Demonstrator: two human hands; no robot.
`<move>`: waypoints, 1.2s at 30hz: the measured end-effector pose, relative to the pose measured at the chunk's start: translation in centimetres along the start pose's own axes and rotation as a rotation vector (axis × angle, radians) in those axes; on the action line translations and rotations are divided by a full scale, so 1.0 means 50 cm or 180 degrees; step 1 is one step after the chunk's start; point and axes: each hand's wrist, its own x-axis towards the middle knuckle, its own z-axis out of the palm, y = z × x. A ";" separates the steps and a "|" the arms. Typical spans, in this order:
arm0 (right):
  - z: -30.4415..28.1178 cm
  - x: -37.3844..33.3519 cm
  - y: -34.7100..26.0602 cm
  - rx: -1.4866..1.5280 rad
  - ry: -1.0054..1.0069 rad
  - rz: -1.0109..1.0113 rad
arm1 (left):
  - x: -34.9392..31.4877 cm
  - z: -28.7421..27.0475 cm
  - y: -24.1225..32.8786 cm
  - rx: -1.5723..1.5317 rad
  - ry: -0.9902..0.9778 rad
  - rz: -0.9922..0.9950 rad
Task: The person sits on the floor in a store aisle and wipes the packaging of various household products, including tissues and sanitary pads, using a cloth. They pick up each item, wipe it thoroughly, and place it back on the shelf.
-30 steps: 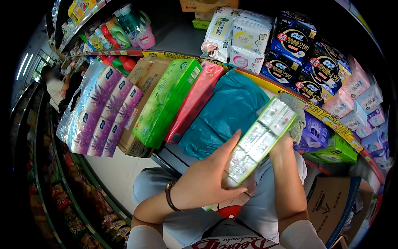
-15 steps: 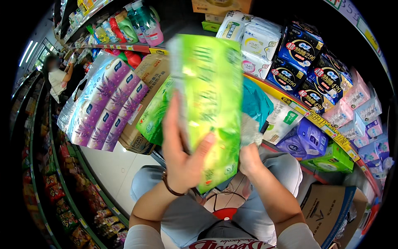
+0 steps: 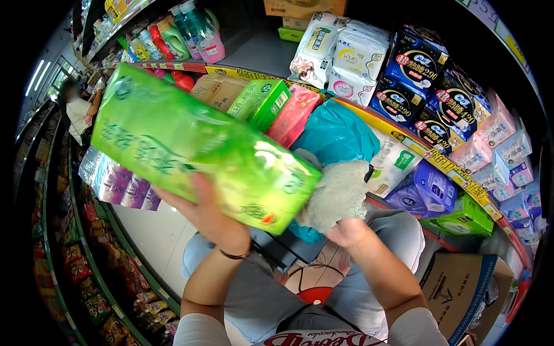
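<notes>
A large green plastic-wrapped tissue pack (image 3: 196,153) is held up in front of me, tilted down to the right. My left hand (image 3: 210,210) grips it from below, thumb on the near face and the other fingers hidden behind. My right hand (image 3: 348,232) is closed on a greyish, rumpled cleaning cloth (image 3: 337,196), which lies against or close to the pack's right end. Just behind the cloth sits a teal plastic bag (image 3: 337,132). Beyond the pack stand another green tissue pack (image 3: 270,105) and a pink pack (image 3: 294,115).
Purple toilet-roll packs (image 3: 124,184) stand left, partly hidden. Sanitary pad packs (image 3: 415,66) fill the right shelf, above purple tissue packs (image 3: 424,190). An open cardboard box (image 3: 459,294) sits at lower right. A person (image 3: 78,109) is far left, near a snack shelf (image 3: 75,254).
My left hand has swung the green tissue pack from upright to a leftward slant. The cloth in my right hand now shows more fully, as do the teal bag and pink pack.
</notes>
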 end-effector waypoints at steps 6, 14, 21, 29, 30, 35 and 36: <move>0.046 0.001 0.014 0.1446 0.0113 0.0283 | -0.069 0.033 -0.058 0.0018 -0.0817 0.0858; 0.054 -0.003 0.057 0.1289 0.0372 0.0441 | -0.058 0.044 -0.062 -0.0103 -0.0678 0.1121; 0.046 -0.018 0.084 0.0522 0.0228 0.0535 | -0.056 0.042 -0.047 -0.0081 -0.0816 0.0957; -0.134 0.029 0.156 -0.1462 -0.0985 0.0099 | -0.008 0.039 -0.020 -0.0172 -0.0688 0.0662; -0.117 0.030 0.131 -0.1319 -0.1021 -0.0020 | 0.009 0.035 -0.018 -0.0075 -0.0623 0.0713; 0.032 0.016 -0.042 -0.1215 -0.0727 0.0027 | 0.095 0.090 0.001 0.0002 -0.0977 0.0909; 0.045 0.015 -0.051 -0.1115 -0.0763 0.0071 | 0.118 0.100 0.016 0.0028 -0.1224 0.0921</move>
